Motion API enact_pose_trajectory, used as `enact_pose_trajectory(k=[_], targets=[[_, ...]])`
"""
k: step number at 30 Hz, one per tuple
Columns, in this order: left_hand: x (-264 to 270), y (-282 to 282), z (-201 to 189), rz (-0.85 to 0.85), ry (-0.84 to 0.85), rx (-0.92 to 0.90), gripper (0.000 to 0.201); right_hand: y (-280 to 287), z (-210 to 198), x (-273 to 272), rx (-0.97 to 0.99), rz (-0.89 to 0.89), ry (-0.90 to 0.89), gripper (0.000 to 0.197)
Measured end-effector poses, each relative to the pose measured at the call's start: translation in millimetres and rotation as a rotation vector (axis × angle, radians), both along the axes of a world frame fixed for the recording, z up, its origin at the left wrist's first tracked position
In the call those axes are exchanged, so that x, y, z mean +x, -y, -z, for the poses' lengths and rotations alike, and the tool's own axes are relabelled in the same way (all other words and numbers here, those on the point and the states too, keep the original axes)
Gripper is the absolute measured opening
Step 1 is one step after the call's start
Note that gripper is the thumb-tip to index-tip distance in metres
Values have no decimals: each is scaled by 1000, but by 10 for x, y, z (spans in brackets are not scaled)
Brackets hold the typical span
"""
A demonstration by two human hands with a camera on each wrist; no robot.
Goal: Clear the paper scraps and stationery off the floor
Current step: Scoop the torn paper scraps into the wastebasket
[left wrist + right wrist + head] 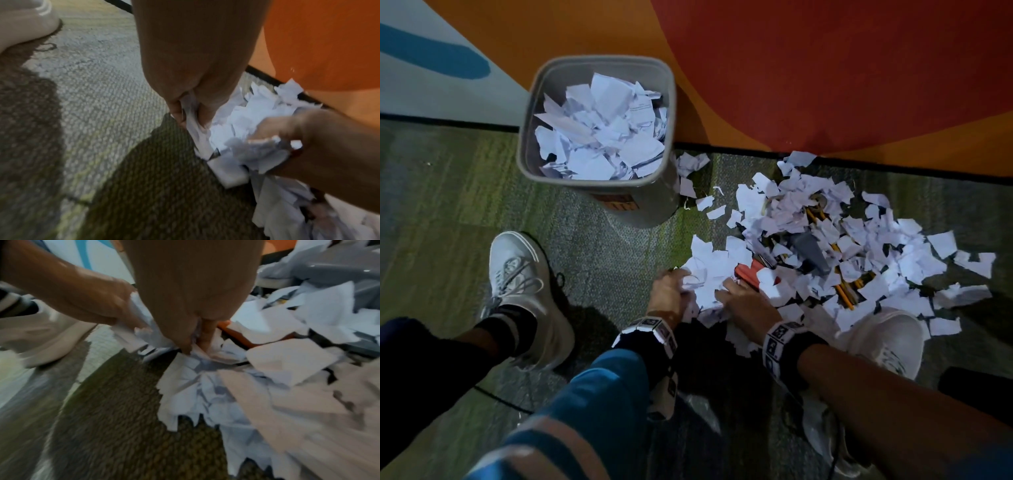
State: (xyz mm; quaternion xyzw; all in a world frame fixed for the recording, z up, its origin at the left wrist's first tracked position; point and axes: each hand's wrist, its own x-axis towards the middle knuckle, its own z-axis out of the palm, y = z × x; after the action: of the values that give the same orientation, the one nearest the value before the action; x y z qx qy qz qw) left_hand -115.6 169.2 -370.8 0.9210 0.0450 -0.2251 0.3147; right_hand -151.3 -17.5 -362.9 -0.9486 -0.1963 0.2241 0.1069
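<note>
1. the fingers (202,113) of the left hand (671,289) are curled down into the near edge of the paper scraps (825,246) and pinch a wad of white paper against the thumb. the left wrist view shows paper squeezed out between them.
2. the fingers (205,337) of the right hand (743,298) also point down and dig into the same heap just beside the left. they look bunched around paper, and the two hands together cup one clump between them.
3. how far along: the grey bin (599,68) against the wall already holds a good mound of torn paper, near its rim, so i'd judge a fair share of the clearing is done.
4. what is left: a wide spread of scraps on the carpet (585,246), from just beside the bin across to the white shoe (887,339) on the right. loose bits trail between bin and heap.
5. the stationery looks untouched, half buried in the middle of the heap: yellow pencils (846,294), a grey stapler-like thing (811,251), and something red (748,270) just past the right fingertips. i can't tell what the red thing is.
6. relative to the fingers: the clump is under and between both hands, at the heap's near left corner. the rest of the paper lies beyond and to the right, and the bin stands well apart, up and to the left.
</note>
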Motion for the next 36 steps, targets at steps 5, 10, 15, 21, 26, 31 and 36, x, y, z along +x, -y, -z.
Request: enact_pose_trajectory(k=[5,10,15,21,26,31,36], targets=[[183,-62,-501,12,-36,-115,36,119,-115,275,39,143,-200,26],[422,-114,-1215,0,4,-210,44,277,-793,629,369,514,-285,23],[601,-107,-2075,34,181,-343,31,302,-1788,1145,575,664,-154,18],[1082,-362,-2843,-139,402,-401,36,-91,-2742,1699,732,694,43,18],[1552,-724,-2954,-270,441,-310,48,-694,-2945,2065,711,590,55,14],[1709,-943,-2806,-185,290,-234,72,-1140,-2795,2257,620,510,19,13],[1723,-1112,-2857,-181,246,-236,59,-1069,-2737,2350,518,373,-186,53]])
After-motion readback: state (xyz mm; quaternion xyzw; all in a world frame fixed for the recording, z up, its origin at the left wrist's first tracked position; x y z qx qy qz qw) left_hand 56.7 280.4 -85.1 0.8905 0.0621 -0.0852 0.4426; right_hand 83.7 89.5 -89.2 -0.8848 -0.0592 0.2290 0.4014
